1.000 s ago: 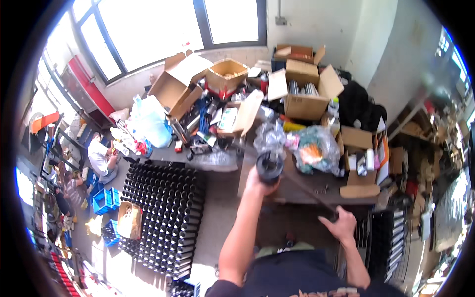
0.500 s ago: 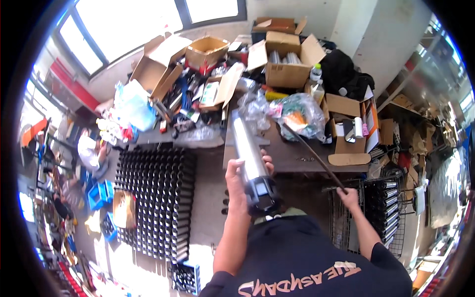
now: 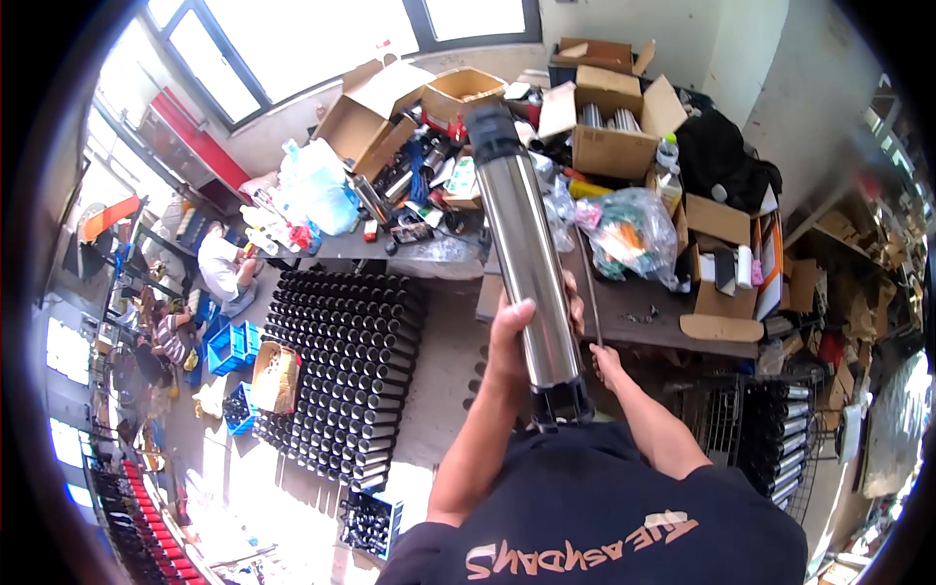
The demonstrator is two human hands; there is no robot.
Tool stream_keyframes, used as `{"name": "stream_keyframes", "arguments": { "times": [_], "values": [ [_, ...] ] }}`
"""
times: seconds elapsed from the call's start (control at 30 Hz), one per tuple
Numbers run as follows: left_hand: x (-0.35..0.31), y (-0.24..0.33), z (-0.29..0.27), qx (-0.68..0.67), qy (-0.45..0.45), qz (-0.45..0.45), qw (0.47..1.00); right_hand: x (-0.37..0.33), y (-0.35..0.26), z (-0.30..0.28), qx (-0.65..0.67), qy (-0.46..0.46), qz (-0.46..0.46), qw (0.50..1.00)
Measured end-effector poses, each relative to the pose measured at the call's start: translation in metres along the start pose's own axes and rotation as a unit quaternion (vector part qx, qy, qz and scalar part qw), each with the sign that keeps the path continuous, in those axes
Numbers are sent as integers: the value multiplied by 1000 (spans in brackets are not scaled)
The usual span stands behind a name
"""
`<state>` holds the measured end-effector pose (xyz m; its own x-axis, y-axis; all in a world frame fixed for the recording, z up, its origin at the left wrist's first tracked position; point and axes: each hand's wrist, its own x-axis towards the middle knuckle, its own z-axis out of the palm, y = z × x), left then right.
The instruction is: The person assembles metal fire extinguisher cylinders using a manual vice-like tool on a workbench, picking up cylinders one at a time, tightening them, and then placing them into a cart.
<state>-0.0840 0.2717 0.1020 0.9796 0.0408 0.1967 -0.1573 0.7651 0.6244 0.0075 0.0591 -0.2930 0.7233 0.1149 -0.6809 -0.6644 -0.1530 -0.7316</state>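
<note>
My left hand is wrapped round a shiny steel cylinder, thumb on one side and fingertips on the other. The cylinder stands nearly upright in front of my chest, leaning a little to the left at the top. A black cap covers its far end; the near end carries a black slotted collar. To the right of it, my right hand grips the near end of a thin dark rod. The rod points away over the workbench, and the lower part of the cylinder is close beside it.
The dark workbench holds a clear plastic bag of parts and open cardboard boxes. Many black-rimmed tubes stand packed on the floor at left, near blue crates. A wire cart is at right. Another person sits far left.
The rod and my right hand have moved left, close to the cylinder. The cylinder is raised and more of its length shows, with the black far cap now in sight. The view has shifted.
</note>
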Motion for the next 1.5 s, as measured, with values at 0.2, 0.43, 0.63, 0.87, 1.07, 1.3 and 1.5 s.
{"name": "stream_keyframes", "arguments": {
  "times": [0.2, 0.43, 0.63, 0.87, 1.07, 1.3, 1.5],
  "values": [
    [-8, -16, -12, -106, -33, -28, 993, 20, 17, -9, -80, 8, -20, 997],
    [-24, 5, -1, 117, 86, 75, 987, -3, 94, -63, -168, 109, -77, 977],
    [-26, -37, -59, -83, 88, -74, 990, -51, 159, -164, -377, 186, 32, 907],
    [-17, -27, -77, -198, 28, -27, 979, -85, 172, -193, -381, 107, 99, 913],
    [-16, 3, -78, -100, 118, -66, 986, -96, 134, -132, -370, 97, 14, 924],
    [-29, 33, -73, -40, 139, -76, 987, -90, 99, -54, -225, 20, -61, 972],
    [-18, 3, -90, -149, -36, -124, 980, -207, -43, 32, -65, -92, -160, 981]
  ]
}}
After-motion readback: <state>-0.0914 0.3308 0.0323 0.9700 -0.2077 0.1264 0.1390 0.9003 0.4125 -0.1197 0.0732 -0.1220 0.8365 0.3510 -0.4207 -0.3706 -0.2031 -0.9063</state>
